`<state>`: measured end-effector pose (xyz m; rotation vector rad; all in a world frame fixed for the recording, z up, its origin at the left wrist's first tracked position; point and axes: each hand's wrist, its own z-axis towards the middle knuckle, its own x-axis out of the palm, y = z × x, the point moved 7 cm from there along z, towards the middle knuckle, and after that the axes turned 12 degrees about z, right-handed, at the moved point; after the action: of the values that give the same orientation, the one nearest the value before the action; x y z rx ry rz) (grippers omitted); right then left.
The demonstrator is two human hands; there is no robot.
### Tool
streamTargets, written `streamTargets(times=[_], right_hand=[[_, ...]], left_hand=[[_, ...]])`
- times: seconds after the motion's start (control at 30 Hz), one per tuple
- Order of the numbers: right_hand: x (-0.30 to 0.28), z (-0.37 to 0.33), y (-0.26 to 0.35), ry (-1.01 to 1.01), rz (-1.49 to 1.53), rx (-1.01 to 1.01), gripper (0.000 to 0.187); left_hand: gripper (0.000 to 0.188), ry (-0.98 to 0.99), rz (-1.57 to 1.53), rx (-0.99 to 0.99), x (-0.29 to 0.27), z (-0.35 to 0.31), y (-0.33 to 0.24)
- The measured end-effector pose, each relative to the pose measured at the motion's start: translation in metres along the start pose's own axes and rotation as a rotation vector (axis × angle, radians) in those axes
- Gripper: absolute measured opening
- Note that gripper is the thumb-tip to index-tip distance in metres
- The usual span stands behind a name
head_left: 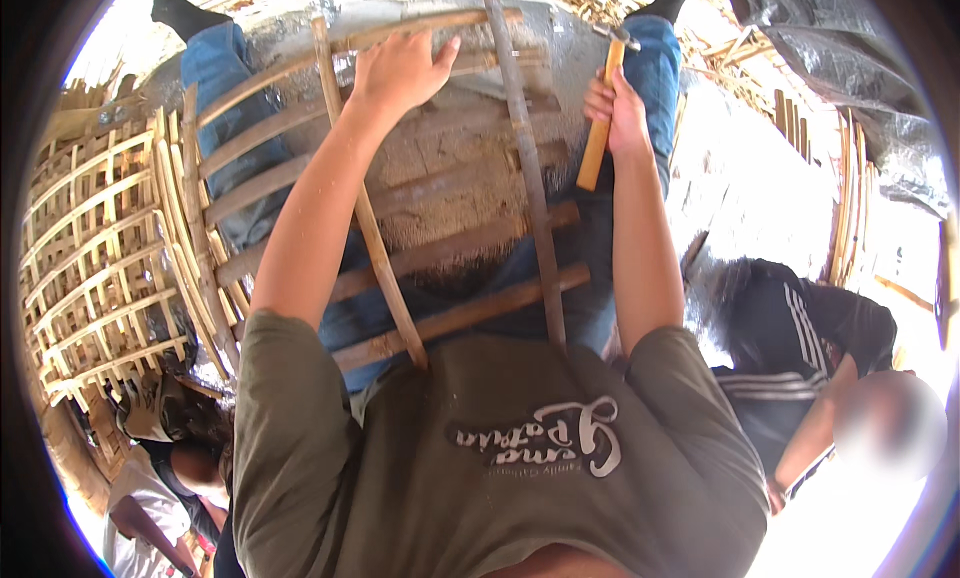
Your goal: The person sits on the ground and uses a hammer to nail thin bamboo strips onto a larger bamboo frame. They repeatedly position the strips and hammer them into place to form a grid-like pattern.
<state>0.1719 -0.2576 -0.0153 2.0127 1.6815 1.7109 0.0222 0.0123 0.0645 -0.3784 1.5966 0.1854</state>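
A frame of wooden slats point(461, 242) lies across my lap and between my spread legs. Two long thin strips, a left strip point(378, 246) and a right strip point(528, 168), cross its several slats. My left hand point(398, 75) rests at the frame's far end beside the left strip, its fingers bent over the far slat and its thumb held out. The fingertips are hidden. To the right of the frame, my right hand point(626, 113) grips a hammer point(598, 143) by its wooden handle. The hammer's metal head points away from me, raised near my right knee.
A stack of slatted frames point(100, 248) stands to the left. At the right sits another person point(800, 348) in dark clothes; more people point(160, 508) are at the lower left. Dark plastic sheeting point(840, 68) hangs at the upper right, near wood scraps point(735, 53).
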Motion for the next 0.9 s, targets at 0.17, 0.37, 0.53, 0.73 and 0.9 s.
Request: streamTargets(times=[0.17, 0.37, 0.53, 0.73, 0.9], right_hand=[[0.034, -0.038, 0.006, -0.004, -0.096, 0.018, 0.03], [0.064, -0.076, 0.019, -0.027, -0.194, 0.021, 0.029], [0.088, -0.098, 0.036, -0.042, -0.287, -0.008, 0.031], [0.116, -0.104, 0.041, -0.136, -0.839, -0.095, 0.033], [0.111, -0.087, 0.042, -0.182, -1.216, -0.149, 0.04]], left_hand=[[0.069, 0.048, 0.015, 0.03, 0.026, -0.007, -0.007], [0.063, 0.077, -0.033, 0.009, 0.024, -0.004, -0.006], [0.06, 0.013, -0.044, 0.019, 0.023, -0.012, -0.011], [0.053, -0.251, 0.074, -0.031, 0.006, -0.008, -0.003], [0.07, -0.199, 0.301, -0.258, 0.02, 0.002, 0.014]])
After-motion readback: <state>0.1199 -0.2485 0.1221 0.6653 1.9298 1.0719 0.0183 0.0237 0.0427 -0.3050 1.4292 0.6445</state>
